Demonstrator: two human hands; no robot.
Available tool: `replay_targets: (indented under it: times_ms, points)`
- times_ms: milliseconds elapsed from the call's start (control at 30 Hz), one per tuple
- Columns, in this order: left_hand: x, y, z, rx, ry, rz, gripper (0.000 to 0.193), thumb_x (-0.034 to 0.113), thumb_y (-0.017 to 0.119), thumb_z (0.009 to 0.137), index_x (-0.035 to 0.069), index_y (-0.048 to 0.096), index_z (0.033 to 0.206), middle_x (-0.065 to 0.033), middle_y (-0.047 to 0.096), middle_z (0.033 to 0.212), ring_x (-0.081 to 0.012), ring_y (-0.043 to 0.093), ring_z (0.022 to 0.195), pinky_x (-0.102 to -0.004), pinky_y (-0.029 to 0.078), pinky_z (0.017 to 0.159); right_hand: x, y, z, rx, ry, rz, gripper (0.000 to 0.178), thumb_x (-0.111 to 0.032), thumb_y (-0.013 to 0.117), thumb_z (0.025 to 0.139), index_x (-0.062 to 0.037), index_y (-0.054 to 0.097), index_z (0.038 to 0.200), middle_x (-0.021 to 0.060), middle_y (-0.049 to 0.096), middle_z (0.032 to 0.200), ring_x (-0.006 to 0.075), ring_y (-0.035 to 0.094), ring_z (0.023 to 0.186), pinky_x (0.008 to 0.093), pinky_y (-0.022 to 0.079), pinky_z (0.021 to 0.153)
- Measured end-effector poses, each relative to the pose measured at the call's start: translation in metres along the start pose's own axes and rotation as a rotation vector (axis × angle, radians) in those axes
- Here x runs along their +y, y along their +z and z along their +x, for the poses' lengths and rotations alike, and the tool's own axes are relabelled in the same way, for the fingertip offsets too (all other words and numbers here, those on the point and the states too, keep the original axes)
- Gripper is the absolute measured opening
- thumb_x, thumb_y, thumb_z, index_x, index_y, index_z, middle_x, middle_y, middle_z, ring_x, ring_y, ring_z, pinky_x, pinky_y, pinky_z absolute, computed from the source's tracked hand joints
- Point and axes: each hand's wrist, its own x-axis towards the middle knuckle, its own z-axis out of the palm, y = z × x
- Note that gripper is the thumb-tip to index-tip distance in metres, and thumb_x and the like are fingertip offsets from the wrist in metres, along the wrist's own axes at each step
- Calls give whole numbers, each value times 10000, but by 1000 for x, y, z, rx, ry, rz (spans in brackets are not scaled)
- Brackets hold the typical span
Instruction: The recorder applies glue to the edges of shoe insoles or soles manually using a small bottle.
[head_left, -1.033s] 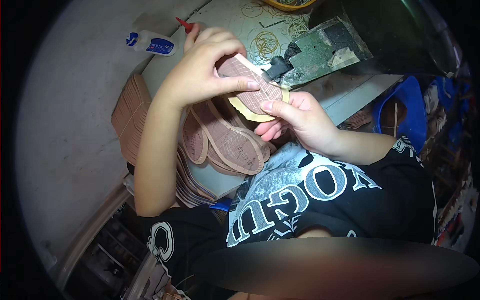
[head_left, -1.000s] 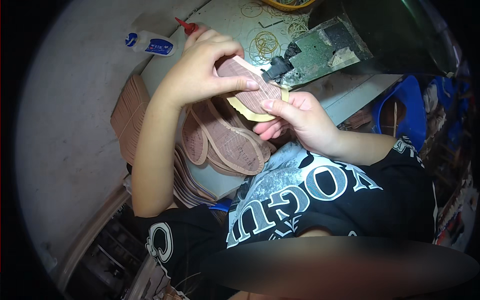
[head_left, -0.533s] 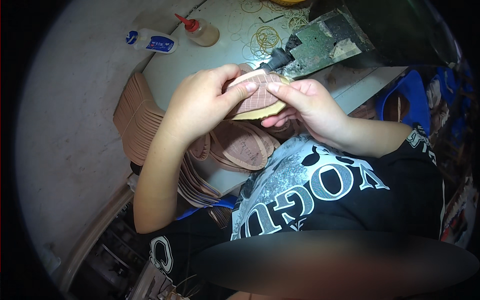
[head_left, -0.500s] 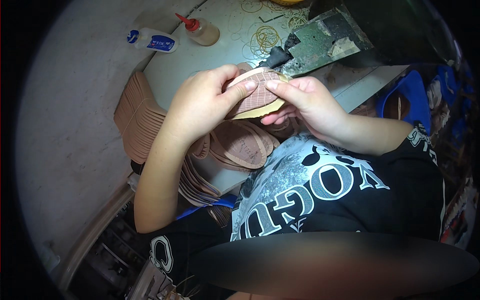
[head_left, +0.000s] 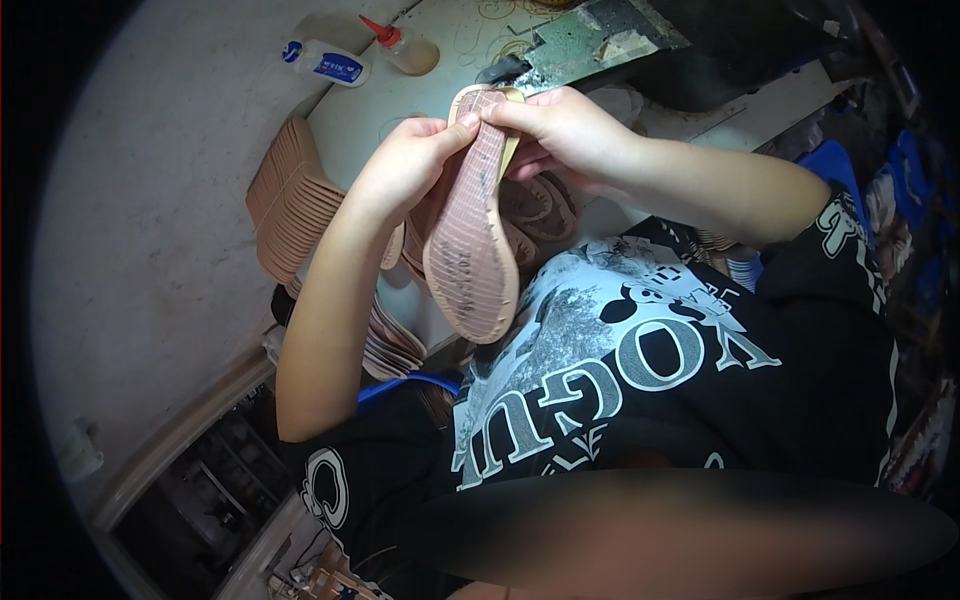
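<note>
Pink shoe sole (head_left: 470, 240) is held in the air at centre frame, above the near edge of the worktop (head_left: 390, 110), ribbed tread face toward the camera, toe end uppermost and heel end hanging free toward the person's chest. A thin tan insole layer (head_left: 508, 140) shows behind the toe along its right edge; whether the two layers are already bonded cannot be told. Left hand (head_left: 405, 170) is closed on the left side of the toe, thumb tip pressing on the tread near the top. Right hand (head_left: 565, 130) is closed over the toe from the upper right, fingers wrapped behind and thumb on the front rim. Both grips act on the toe end only. Below and behind the hands lie more pink soles (head_left: 540, 205) on the worktop, and a fanned stack of soles (head_left: 295, 205) stands at the left edge. A white glue bottle with blue label (head_left: 328, 63) lies at upper left, with a small red-capped bottle (head_left: 405, 50) just beside it; a dark green metal tool plate (head_left: 600, 30) sits at top centre. Risk, as a judgement: with the heel unsupported, the long sole could flex or swing, shifting the tan layer out of register at the toe. Uneven thumb pressure could leave an edge lifted. A slackened grip could drop the piece onto the soles beneath.
</note>
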Motion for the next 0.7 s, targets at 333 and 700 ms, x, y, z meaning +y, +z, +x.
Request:
replay_targets:
  times_ms: [333, 700]
  points:
    - [7, -5, -1, 16, -83, 33, 443, 372, 528, 936, 10, 632, 705, -93, 607, 543, -132, 514, 365, -232, 408, 353, -5, -1, 10, 29, 16, -58, 312, -314, 605, 892, -28, 667, 1002, 48, 682, 869, 109, 644, 723, 222, 498, 639]
    - [4, -6, -2, 51, -82, 118, 532, 464, 583, 895, 58, 554, 553, -33, 503, 440, -84, 401, 311, -209, 289, 319, 5, -38, -87, -171, 181, -139, 317, -166, 722, 811, 37, 655, 1044, 79, 686, 957, 107, 634, 816, 256, 501, 783]
